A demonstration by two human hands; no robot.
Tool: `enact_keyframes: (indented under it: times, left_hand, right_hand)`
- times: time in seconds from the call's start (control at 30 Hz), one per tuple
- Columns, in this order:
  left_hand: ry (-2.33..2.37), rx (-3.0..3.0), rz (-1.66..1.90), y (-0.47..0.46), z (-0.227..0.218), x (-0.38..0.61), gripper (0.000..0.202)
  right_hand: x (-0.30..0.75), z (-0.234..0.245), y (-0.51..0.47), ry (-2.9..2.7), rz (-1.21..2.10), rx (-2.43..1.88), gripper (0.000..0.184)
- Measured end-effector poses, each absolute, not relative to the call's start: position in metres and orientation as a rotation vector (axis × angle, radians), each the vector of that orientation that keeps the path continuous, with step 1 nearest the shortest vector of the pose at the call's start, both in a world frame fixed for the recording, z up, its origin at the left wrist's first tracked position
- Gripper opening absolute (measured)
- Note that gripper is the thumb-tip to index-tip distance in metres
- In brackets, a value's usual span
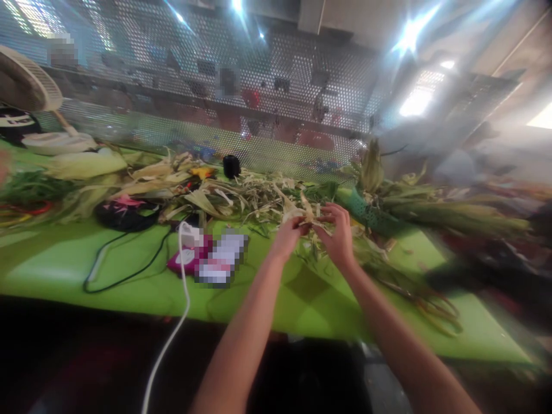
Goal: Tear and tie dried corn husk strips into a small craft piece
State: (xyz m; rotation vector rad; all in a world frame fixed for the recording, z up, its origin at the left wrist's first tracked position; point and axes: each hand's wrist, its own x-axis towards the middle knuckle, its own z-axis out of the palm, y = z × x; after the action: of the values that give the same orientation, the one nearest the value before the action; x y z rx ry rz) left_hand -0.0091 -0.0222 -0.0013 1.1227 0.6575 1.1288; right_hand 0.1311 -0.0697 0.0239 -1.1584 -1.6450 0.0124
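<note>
My left hand [290, 237] pinches a pale, dry corn husk [307, 208] over the green tabletop. Facing it, my right hand [338, 234] is curled with thumb and fingers at the same husk, its grip partly hidden. The husk's strips stand up and spread between the two hands. Behind them lies a heap of shredded dry husk strips [259, 198]. Green leafy stalks in a green mesh sleeve [371, 211] lie just right of my right hand.
A purple box with a white plug [190, 234] and cable sits left, beside a blurred-out phone [223, 261]. A black pouch [125, 214], black cord, black cylinder [232, 166] and fan [30, 80] lie farther off. Scissors-like loop handles [444, 316] rest at right. Perforated metal screen [276, 103] rises behind.
</note>
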Motion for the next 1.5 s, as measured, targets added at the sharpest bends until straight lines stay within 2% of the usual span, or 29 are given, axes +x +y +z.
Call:
enact_keyframes:
  times: [0.07, 0.23, 0.47, 0.7, 0.87, 1.07, 1.27, 1.5]
  left_hand:
    - [0.708, 1.130, 1.138, -0.022, -0.001, -0.011, 0.027]
    - [0.703, 1.177, 1.108, -0.024, 0.002, -0.015, 0.024]
    - [0.733, 1.109, 1.063, -0.021, -0.001, -0.017, 0.042]
    - [0.802, 1.136, 1.030, -0.019, -0.005, -0.017, 0.034]
    - [0.820, 1.302, 1.143, -0.020, -0.006, -0.012, 0.032]
    - [0.781, 1.379, 1.217, -0.023, -0.001, -0.010, 0.033]
    - [0.886, 1.511, 1.217, -0.021, -0.001, -0.013, 0.030]
    - [0.968, 1.733, 1.197, -0.024, 0.003, -0.009, 0.013]
  right_hand:
    - [0.135, 0.021, -0.067, -1.578, 0.124, -1.208, 0.037]
    - [0.148, 0.015, -0.059, -1.516, 0.332, -1.329, 0.021]
    - [0.169, 0.017, -0.057, -1.272, 0.400, -1.363, 0.021]
    - [0.170, 0.015, -0.060, -1.339, 0.383, -1.386, 0.020]
    - [0.158, 0.024, -0.065, -1.601, 0.305, -1.337, 0.030]
    - [0.136, 0.023, -0.056, -1.355, 0.715, -1.320, 0.036]
    - [0.138, 0.025, -0.050, -1.238, 0.757, -1.298, 0.036]
    - [0.126, 0.026, -0.050, -1.219, 0.843, -1.258, 0.032]
